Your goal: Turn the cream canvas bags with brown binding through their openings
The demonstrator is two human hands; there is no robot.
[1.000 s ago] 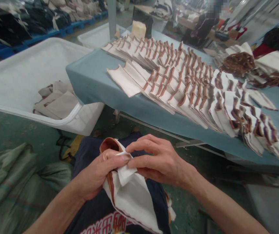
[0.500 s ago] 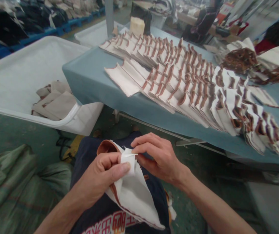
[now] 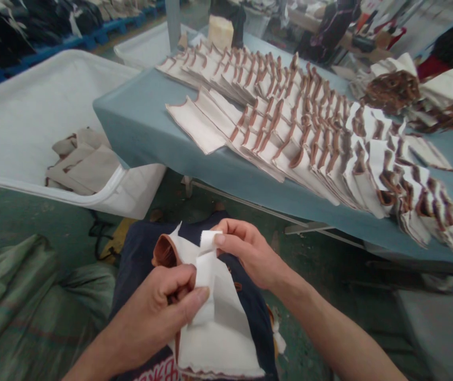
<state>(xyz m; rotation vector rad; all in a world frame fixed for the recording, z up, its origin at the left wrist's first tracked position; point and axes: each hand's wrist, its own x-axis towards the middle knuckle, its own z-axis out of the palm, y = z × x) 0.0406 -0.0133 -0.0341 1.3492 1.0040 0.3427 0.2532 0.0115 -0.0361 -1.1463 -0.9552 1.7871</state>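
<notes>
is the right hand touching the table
No, the right hand pinches the white strip, with a visible gap between it and the table.

Red-and-white lettering (image 3: 158, 371) on dark blue cloth (image 3: 131, 255), partly covered, cut off by the lower edge, too unclear to read

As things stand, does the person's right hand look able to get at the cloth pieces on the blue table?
Probably, if it freed its grip: the right hand is pinching the white strip, but nothing visible blocks the way to the cloth pieces on the blue table.
</notes>
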